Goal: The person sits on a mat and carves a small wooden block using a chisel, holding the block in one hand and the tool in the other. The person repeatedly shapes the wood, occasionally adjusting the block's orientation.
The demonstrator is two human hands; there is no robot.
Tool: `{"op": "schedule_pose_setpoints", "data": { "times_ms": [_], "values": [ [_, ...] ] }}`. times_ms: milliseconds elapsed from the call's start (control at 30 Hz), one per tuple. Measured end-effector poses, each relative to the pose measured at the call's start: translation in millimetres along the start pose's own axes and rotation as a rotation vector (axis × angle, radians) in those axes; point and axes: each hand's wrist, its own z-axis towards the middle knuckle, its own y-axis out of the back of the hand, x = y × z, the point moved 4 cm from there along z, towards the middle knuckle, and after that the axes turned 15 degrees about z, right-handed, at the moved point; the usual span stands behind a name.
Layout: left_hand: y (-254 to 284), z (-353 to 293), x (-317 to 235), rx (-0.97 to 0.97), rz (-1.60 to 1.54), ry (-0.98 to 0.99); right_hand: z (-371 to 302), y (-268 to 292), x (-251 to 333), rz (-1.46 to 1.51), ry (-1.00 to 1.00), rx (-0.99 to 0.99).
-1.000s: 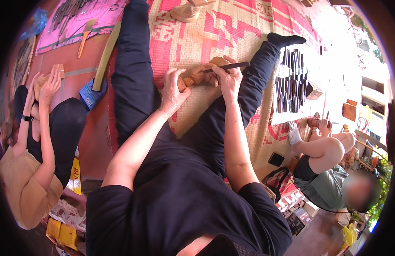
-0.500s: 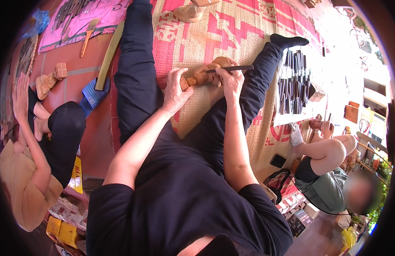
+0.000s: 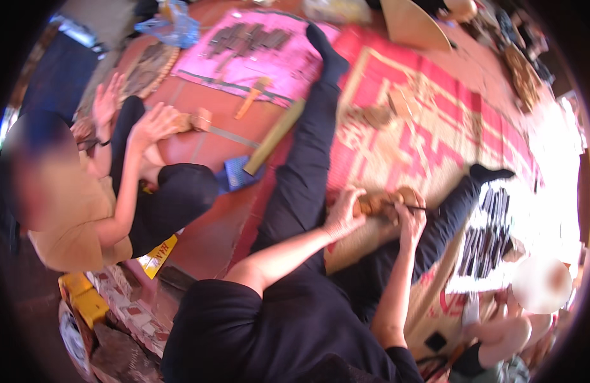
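Between my outstretched legs I hold a carved wooden figure (image 3: pixel 373 205), orange-brown and with rounded shapes. My left hand (image 3: pixel 346 216) is closed round its left end. Over the right end, my right hand (image 3: pixel 411 225) grips a thin dark carving chisel (image 3: pixel 415 207). The chisel lies roughly level across the wood, but its tip is too blurred to make out. Beyond the figure a wooden block (image 3: pixel 403 102) and a rounded wooden piece (image 3: pixel 376 115) rest on the red and straw-coloured mat (image 3: pixel 429 150).
Rows of dark tools lie on a pink cloth (image 3: pixel 295 80) and a white cloth (image 3: pixel 457 271). A brush (image 3: pixel 251 99), a long wooden strip (image 3: pixel 276 137) and a blue sandal (image 3: pixel 236 173) are left of my leg. People sit at both sides; the left one (image 3: pixel 84 223) raises both hands.
The view has swung left, so everything sits further right and lower in the picture. My hands keep the figure and chisel. The person at left now has both hands raised in view.
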Motion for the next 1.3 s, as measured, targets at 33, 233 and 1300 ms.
{"op": "schedule_pose_setpoints", "data": {
  "times_ms": [33,233,1300],
  "values": [
    [-6,-2,5,0.027,-0.022,0.044,1,3,2,-0.112,0.062,0.041],
    [3,-6,-6,0.085,-0.012,0.085,3,21,-19,-0.063,0.082,-0.051],
    [-2,-3,-4,0.032,-0.001,0.007,-1,24,-16,0.162,-0.005,-0.012]
  ]
}}
